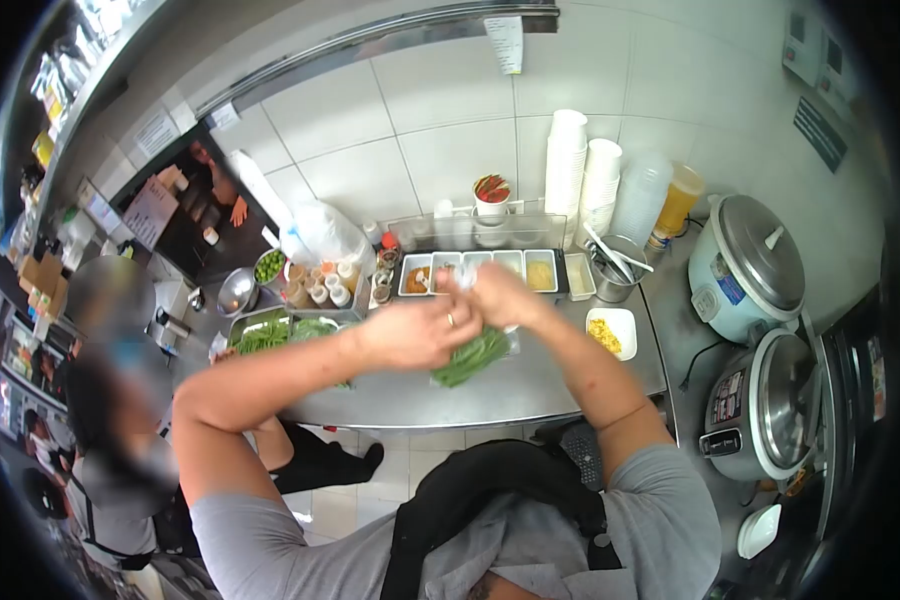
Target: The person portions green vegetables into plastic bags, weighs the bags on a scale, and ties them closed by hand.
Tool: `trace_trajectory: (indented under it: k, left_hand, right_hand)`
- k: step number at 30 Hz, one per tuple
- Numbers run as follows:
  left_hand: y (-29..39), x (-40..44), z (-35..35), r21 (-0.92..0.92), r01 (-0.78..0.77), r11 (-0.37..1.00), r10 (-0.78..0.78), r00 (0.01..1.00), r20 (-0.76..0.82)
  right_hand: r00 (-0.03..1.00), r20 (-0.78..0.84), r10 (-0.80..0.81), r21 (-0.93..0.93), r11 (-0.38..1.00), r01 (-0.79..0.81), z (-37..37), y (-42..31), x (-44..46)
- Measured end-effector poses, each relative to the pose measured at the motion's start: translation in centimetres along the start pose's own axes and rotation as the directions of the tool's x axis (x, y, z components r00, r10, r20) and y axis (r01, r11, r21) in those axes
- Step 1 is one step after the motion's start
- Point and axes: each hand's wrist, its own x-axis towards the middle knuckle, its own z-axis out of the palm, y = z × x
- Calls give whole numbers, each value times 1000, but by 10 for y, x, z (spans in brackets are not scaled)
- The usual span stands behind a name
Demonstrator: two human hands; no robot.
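A clear plastic bag of cut green vegetables point(473, 358) hangs in front of me, over the steel counter. My left hand point(420, 332) is closed at the bag's gathered neck, with a ring on one finger. Beside it, my right hand point(505, 297) is closed on the same neck, slightly blurred. Clear plastic shows between the fingers of both hands. Behind the hands stands a row of small white containers point(540, 274) with sauces and toppings, partly hidden by them. A square white dish with yellow pieces point(604, 335) lies to the right.
Trays of greens point(263, 338) and a metal bowl point(238, 291) stand at the left, near several sauce bottles point(338, 294). Stacked white cups point(567, 170) and a metal pot with utensils point(620, 285) are at the back right. Two rice cookers point(735, 285) stand right. A co-worker point(120, 400) is at my left.
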Motion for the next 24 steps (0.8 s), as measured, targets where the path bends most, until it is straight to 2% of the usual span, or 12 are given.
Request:
trace_trajectory:
  k: [1,3,6,9,11,15,17,18,20,21,23,24]
  left_hand:
    - [13,2,5,-49,-33,998,35,999,30]
    - [49,-6,53,-195,-20,981,4,997,-83]
    - [83,-12,73,-291,-40,956,30,999,-39]
    - [126,-15,99,-395,30,918,-66,995,-79]
    - [159,-14,119,-539,187,821,-165,982,89]
    - [214,3,150,-514,271,814,-169,957,236]
    - [238,14,155,-551,612,568,-350,785,511]
    - [245,19,152,-552,612,565,-351,785,511]
    - [253,33,143,-499,798,338,-444,602,663]
    - [252,37,138,-497,801,334,-450,599,663]
    - [248,40,130,-433,894,119,-331,446,831]
    - [251,37,135,-430,895,116,-333,443,833]
  right_hand:
    - [999,30,-9,70,998,7,21,15,-4]
    - [993,121,-1,33,999,-3,59,48,-12]
    - [991,133,26,169,984,-49,115,82,-32]
    - [964,205,171,243,945,-219,156,101,-52]
    - [810,464,359,390,738,-551,167,103,-65]
    - [764,514,389,558,525,-643,212,140,-77]
    - [717,535,447,453,564,-690,218,142,-81]
    - [715,537,448,450,564,-692,222,143,-84]
    - [781,447,437,391,690,-609,225,140,-92]
    - [781,448,435,386,694,-608,227,139,-97]
    - [800,495,339,332,777,-534,230,138,-108]
    - [800,497,336,331,779,-532,235,135,-118]
